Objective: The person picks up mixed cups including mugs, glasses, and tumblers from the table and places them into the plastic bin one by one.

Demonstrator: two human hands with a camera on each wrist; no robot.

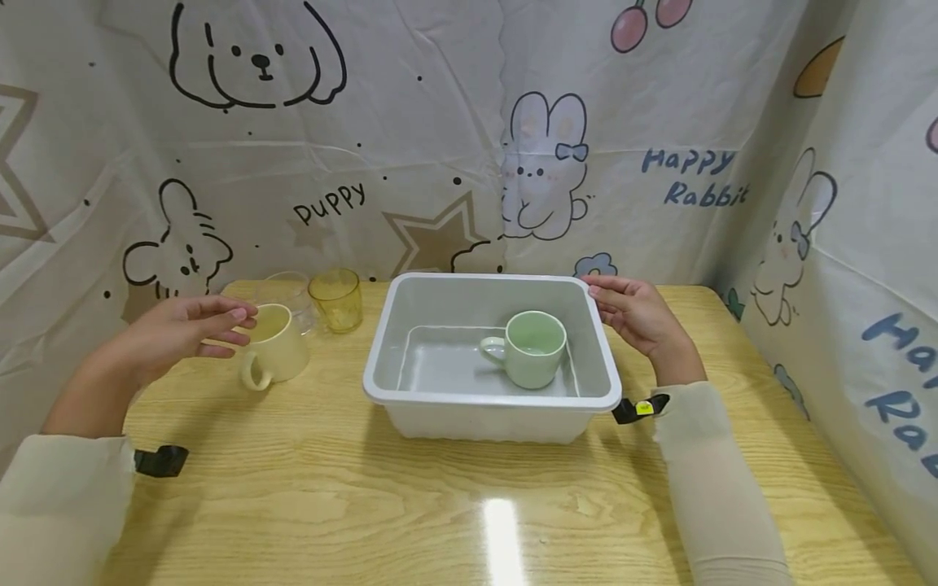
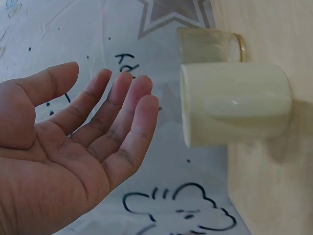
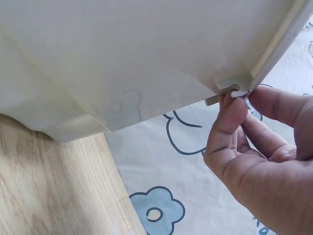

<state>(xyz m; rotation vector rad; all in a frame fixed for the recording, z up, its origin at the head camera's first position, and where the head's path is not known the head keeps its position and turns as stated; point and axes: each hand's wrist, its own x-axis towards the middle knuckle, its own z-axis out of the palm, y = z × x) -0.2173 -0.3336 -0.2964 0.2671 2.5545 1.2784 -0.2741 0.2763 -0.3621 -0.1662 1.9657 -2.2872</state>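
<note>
A white plastic basin stands mid-table, with a pale green mug upright inside it toward the right, handle to the left. My right hand pinches the basin's rim at its far right corner. The right wrist view shows the thumb and bent fingers of the right hand at the edge of the basin. My left hand is held with fingers loosely bent, above and beside a cream-yellow mug. In the left wrist view a gap separates the left hand from the mug.
Behind the cream-yellow mug stand an amber glass and a clear glass, partly hidden. A wooden table carries everything. A printed curtain hangs along the table's back and right side.
</note>
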